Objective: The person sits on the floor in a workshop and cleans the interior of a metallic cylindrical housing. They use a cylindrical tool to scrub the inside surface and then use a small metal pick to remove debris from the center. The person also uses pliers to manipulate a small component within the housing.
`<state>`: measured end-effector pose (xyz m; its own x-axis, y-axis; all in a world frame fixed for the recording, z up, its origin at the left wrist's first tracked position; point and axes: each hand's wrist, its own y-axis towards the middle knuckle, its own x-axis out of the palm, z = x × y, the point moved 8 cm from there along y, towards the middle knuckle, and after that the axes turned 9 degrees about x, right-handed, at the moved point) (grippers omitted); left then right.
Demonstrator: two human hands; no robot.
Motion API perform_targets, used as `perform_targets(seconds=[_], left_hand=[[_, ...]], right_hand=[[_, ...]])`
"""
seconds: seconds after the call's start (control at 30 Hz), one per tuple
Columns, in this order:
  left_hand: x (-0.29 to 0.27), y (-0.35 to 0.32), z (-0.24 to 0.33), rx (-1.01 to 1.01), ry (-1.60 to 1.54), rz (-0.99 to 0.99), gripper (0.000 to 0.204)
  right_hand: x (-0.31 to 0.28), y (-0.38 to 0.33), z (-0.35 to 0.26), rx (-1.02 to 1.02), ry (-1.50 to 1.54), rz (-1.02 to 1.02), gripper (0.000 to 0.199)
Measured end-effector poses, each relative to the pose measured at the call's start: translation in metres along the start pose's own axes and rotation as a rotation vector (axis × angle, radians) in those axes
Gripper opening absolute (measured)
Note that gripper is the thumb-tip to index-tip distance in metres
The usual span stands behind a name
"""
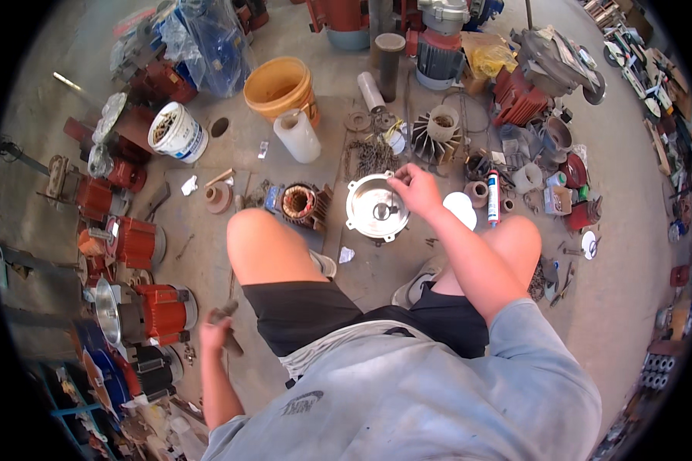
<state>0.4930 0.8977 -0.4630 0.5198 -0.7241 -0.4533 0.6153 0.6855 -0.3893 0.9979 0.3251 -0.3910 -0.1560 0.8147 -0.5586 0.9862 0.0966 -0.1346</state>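
Between my knees is a round silver motor end cover (359, 203) with lugs round its rim and a hole at its centre. My right hand (417, 190) is closed at the cover's upper right rim, with thumb and fingers pinched together. Low on the left, beside my thigh, my left hand (214, 335) is wrapped round a dark, thick hammer-like tool (230, 344). Its exact form is partly hidden by the fingers. Left of the cover, just past my left knee, stands an open motor housing (321, 207) with copper windings (297, 202) inside.
A white bucket (178, 132), an orange bucket (278, 84) and a plastic roll (298, 137) stand ahead. Red motors (165, 313) line the left. A chain (373, 157), a finned rotor (436, 137) and a sealant tube (494, 198) lie beyond the cover and to its right.
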Motion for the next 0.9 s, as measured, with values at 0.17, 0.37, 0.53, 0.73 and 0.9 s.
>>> perform_targets(seconds=[0.17,0.37,0.53,0.73,0.9], left_hand=[[0.076,-0.067,-0.193,-0.238,0.677,0.028,0.095],[0.069,-0.047,-0.21,-0.383,0.834,-0.045,0.086],[0.027,0.062,0.084,0.529,0.407,0.363,0.042],[0.213,-0.068,0.435,1.129,0.122,-0.162,0.047],[0.423,-0.077,0.4,1.237,0.539,-0.657,0.062]], right_hand=[[0.002,-0.002,0.002,-0.018,-0.012,0.024,0.031],[0.008,-0.004,-0.001,-0.017,0.05,-0.024,0.024],[-0.003,-0.005,-0.004,0.002,-0.03,-0.015,0.027],[0.001,-0.005,-0.005,0.029,-0.096,-0.021,0.032],[0.004,-0.003,-0.015,-0.014,-0.055,-0.038,0.03]])
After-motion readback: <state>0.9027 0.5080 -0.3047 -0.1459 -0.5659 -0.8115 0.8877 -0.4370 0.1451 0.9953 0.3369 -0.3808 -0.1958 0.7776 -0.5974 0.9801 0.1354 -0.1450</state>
